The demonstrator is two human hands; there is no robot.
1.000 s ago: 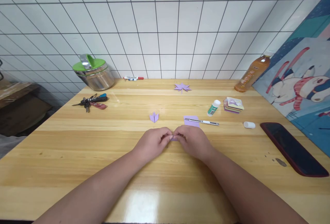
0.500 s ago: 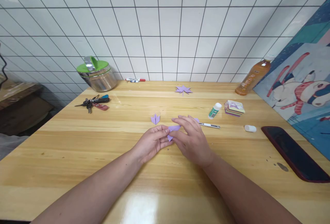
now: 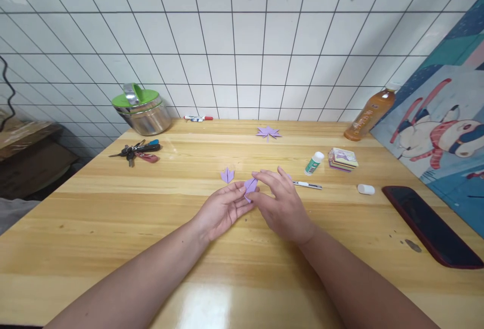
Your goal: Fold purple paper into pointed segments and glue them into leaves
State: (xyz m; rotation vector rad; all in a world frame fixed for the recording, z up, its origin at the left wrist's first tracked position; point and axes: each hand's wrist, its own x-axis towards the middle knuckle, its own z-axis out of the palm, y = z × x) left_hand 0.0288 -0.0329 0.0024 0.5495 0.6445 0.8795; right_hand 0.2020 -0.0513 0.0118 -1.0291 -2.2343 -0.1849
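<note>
A small folded purple paper (image 3: 250, 186) is held between my two hands above the wooden table. My left hand (image 3: 224, 208) pinches its left edge between thumb and fingers, palm turned up. On the other side, my right hand (image 3: 282, 200) has thumb and fingertips at the paper's right edge, partly covering it. Just beyond lies another folded purple paper piece (image 3: 227, 175) with a crease down its middle. A bit of purple paper (image 3: 289, 176) peeks out behind my right hand, near a utility knife (image 3: 308, 185). Farther back rests a purple paper maple leaf (image 3: 268, 132).
To the right are a glue stick (image 3: 313, 163), a stack of coloured paper (image 3: 342, 159), a white cap (image 3: 366, 189), a phone (image 3: 433, 225) and a tea bottle (image 3: 371, 113). Keys (image 3: 136, 151), a green-lidded steel pot (image 3: 142, 111) and a marker (image 3: 198, 118) sit left, before the tiled wall.
The paper in my hands has turned, so that a creased face now shows between my fingers. My right fingers have shifted slightly; the other objects lie where they were.
</note>
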